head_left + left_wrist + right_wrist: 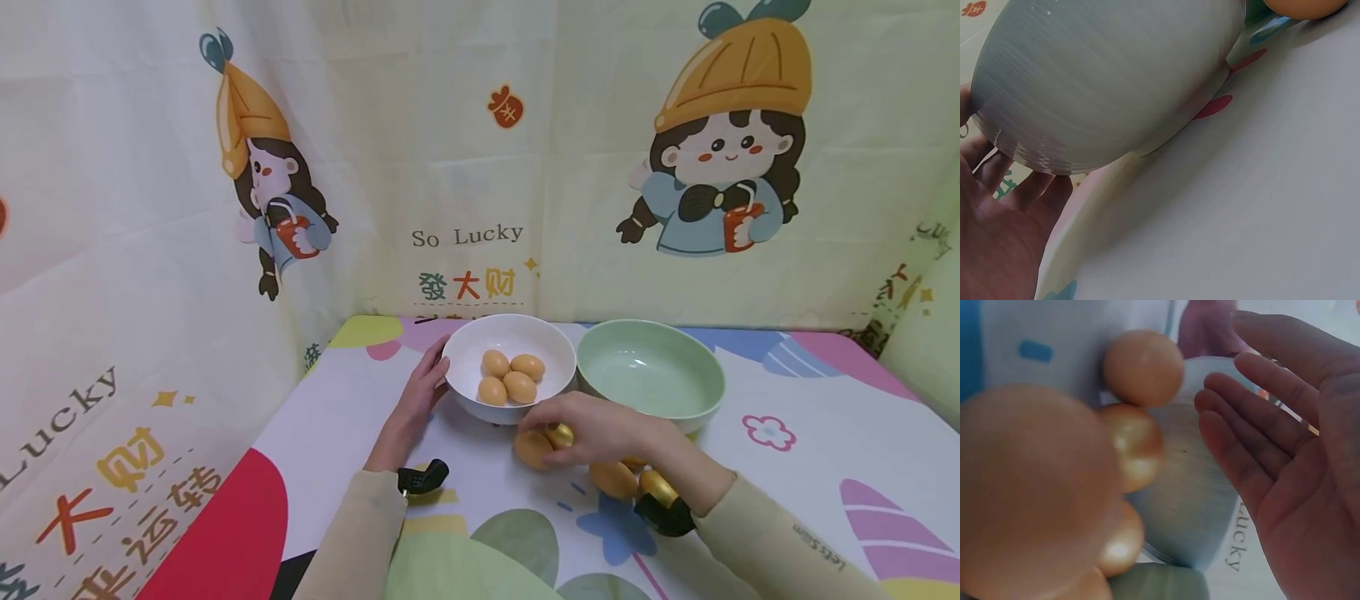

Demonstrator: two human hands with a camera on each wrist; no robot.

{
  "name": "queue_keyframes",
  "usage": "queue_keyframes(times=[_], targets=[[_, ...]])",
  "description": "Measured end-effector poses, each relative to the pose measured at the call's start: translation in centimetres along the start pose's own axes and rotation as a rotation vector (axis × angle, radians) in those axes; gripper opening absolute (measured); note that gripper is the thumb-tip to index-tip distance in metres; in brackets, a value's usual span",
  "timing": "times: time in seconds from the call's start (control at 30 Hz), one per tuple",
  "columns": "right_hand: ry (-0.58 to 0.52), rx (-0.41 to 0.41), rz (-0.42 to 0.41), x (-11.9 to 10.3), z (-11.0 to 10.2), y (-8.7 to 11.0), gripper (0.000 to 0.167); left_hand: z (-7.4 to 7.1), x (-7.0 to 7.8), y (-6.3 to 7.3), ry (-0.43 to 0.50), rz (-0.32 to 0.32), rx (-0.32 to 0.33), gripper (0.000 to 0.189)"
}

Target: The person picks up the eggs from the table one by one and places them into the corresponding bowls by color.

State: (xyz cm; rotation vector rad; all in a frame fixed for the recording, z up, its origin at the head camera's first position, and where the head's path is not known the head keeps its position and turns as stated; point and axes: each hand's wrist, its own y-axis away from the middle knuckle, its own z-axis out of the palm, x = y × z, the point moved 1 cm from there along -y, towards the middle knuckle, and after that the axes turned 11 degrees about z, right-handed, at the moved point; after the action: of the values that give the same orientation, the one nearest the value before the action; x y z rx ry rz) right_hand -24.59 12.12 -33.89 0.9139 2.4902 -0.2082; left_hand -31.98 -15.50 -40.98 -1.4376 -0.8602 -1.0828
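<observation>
A white bowl (468, 400) with several brown eggs (521, 387) in it stands at the table's middle. My left hand (420, 387) rests its fingers against the bowl's left outer wall, fingertips touching in the left wrist view. In front of the bowl lie a brown egg (532, 451) and a gold egg (560, 436). Over them reaches my right hand (588, 425); in the right wrist view its fingers (1254, 428) are extended, apart from the eggs. Another brown egg (613, 480) and a gold egg (657, 487) lie near the right wrist, partly hidden by the forearm.
To the right of the white bowl, a larger light green bowl (645, 375) stands close beside it. The patterned tabletop (750, 500) reaches back to a cream printed curtain (465, 167). A black wrist strap piece (423, 477) sits at the left cuff.
</observation>
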Motion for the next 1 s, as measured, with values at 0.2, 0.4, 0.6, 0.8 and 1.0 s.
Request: queue_keyframes(times=[0.2, 0.4, 0.6, 0.8, 1.0], targets=[[0.070, 0.011, 0.028, 0.4, 0.9, -0.2, 0.033, 0.0, 0.0, 0.0, -0.004, -0.004, -0.003, 0.057], [0.174, 0.046, 0.047, 0.4, 1.4, -0.3, 0.031, 0.0, -0.1, -0.1, 0.007, 0.005, -0.007, 0.057], [0.186, 0.079, -0.006, 0.5, 2.0, -0.4, 0.026, 0.0, -0.1, 0.0, 0.013, 0.004, -0.002, 0.057], [0.138, 0.070, -0.027, 0.4, 2.2, -0.4, 0.030, 0.0, -0.2, 0.0, 0.008, -0.012, 0.006, 0.056], [0.146, 0.073, 0.044, 0.5, 2.6, -0.3, 0.034, 0.0, -0.3, -0.1, 0.005, -0.008, 0.004, 0.057]])
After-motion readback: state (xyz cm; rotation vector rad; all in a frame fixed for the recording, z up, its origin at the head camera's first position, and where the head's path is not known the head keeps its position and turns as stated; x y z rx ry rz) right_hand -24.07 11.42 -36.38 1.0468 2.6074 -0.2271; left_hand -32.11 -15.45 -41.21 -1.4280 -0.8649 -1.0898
